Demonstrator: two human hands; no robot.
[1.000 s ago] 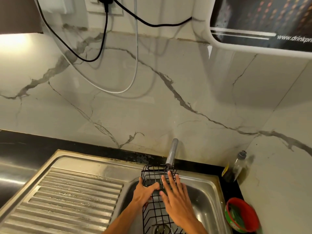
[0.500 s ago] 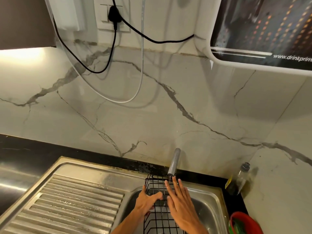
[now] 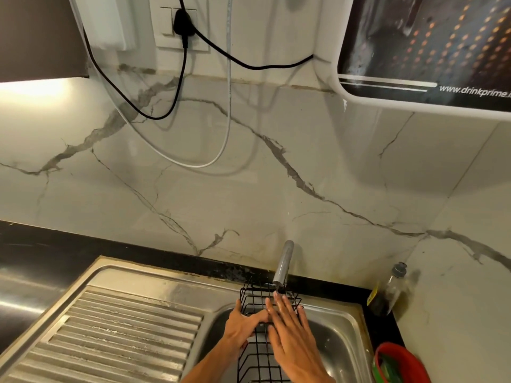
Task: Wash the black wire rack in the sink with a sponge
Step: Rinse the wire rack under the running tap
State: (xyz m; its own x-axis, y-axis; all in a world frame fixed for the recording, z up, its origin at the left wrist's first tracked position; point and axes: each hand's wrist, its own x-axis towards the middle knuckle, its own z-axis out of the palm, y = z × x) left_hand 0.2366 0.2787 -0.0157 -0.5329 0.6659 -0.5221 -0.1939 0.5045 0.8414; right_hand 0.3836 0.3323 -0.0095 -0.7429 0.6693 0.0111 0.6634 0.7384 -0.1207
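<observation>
The left hand (image 3: 243, 324) seemingly keeps a pinching grip on the black wire rack (image 3: 255, 360) in the sink (image 3: 341, 344); the right hand (image 3: 290, 337) lies spread flat. Wet wire could slip free.

The right hand (image 3: 293, 341) drew its spread fingers (image 3: 282, 306) closer together against the black wire rack (image 3: 257, 352), possibly sliding slightly along it.
</observation>
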